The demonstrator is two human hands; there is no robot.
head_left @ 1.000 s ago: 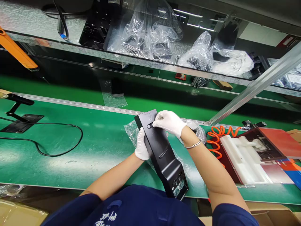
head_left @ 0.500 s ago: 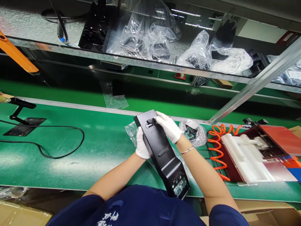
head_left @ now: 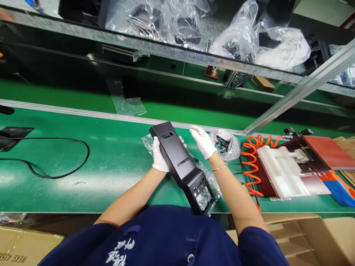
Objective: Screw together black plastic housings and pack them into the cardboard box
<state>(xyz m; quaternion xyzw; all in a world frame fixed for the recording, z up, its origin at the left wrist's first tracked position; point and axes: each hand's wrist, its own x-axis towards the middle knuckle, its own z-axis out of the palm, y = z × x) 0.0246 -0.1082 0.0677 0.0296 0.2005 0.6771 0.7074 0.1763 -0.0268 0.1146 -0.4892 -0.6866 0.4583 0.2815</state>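
A long black plastic housing (head_left: 177, 157) with two slots and an angled, open-framed lower end lies tilted in front of me. My left hand (head_left: 160, 157), in a white glove, grips it from its left side, with fingertips showing past the right edge. My right hand (head_left: 202, 142), also gloved, is off the housing to its right, fingers stretched out and nothing visible in them. Just right of that hand sits a clear bag (head_left: 226, 144) of small black parts. Clear plastic wrap (head_left: 213, 181) lies under and beside the housing.
On the right are a coiled orange air hose (head_left: 251, 162), a white fixture block (head_left: 280, 171) and a red box (head_left: 330, 151). A black cable (head_left: 83, 162) loops on the left of the green bench (head_left: 116, 147). A shelf edge (head_left: 166, 46) with bagged parts hangs above.
My right hand has let go of the housing's upper slot and moved off to the right. The black piece at that slot no longer shows there. The view has shifted.
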